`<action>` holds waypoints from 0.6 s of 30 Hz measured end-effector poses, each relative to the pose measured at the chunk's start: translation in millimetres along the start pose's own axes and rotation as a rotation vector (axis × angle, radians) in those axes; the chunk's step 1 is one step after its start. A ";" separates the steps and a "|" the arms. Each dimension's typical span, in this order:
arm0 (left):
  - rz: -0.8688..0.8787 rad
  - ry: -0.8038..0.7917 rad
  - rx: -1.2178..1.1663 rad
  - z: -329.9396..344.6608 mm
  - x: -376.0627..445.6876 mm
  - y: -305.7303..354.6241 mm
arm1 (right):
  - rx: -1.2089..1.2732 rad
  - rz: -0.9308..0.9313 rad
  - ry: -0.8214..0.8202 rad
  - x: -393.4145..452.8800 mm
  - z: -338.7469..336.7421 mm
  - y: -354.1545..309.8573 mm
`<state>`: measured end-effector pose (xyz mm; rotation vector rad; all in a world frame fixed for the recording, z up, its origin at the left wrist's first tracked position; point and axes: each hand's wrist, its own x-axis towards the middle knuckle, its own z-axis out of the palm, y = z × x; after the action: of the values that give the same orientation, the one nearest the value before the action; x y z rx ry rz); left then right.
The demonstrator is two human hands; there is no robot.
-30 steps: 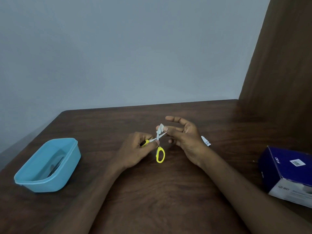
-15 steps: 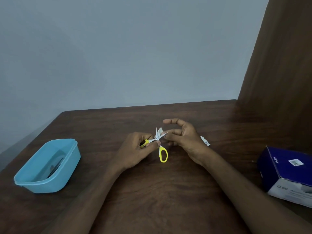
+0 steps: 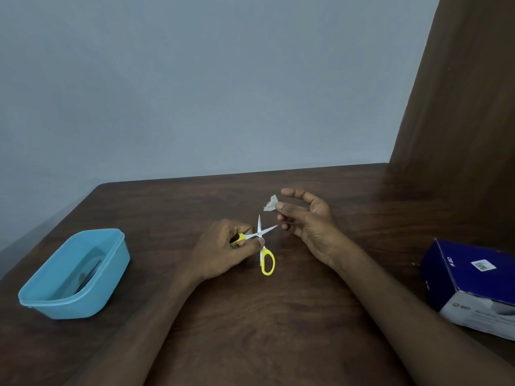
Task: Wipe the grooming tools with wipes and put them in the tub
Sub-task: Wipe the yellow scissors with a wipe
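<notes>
The left grip [image 3: 223, 252] holds small yellow-handled steel scissors [image 3: 262, 243], blades spread. The right grip [image 3: 306, 218], just beside them, pinches a crumpled white wipe [image 3: 269, 204].

My left hand [image 3: 223, 253] grips the open scissors [image 3: 260, 242] by one yellow handle. My right hand [image 3: 309, 221] pinches a wipe [image 3: 270, 204] just beyond the blades. Tub [image 3: 110, 274] at left holds dark tools.

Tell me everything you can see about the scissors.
The scissors are small, with pale metal blades and yellow loop handles. The blades are spread open, tips pointing up and to the right. The left hand grips one handle near the pivot; the other loop hangs free toward the table. The wipe is apart from them.
</notes>
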<state>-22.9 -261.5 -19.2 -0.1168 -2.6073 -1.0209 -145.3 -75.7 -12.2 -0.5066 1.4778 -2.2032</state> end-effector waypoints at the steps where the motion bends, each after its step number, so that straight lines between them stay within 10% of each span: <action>1: 0.014 0.031 -0.044 -0.3 -0.2 0.4 | -0.029 -0.009 0.014 1.0 -0.5 1.7; 9: 0.003 0.029 -0.056 0.0 1.6 -2.3 | -0.341 -0.046 -0.236 -4.3 -1.4 1.1; 18: -0.015 -0.009 0.139 1.6 2.4 -0.1 | -0.126 -0.024 -0.100 -2.3 4.9 0.0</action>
<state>-25.6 -260.6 -19.5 -0.0679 -2.6813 -0.8418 -140.8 -78.2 -10.5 -0.6699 1.5713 -2.0794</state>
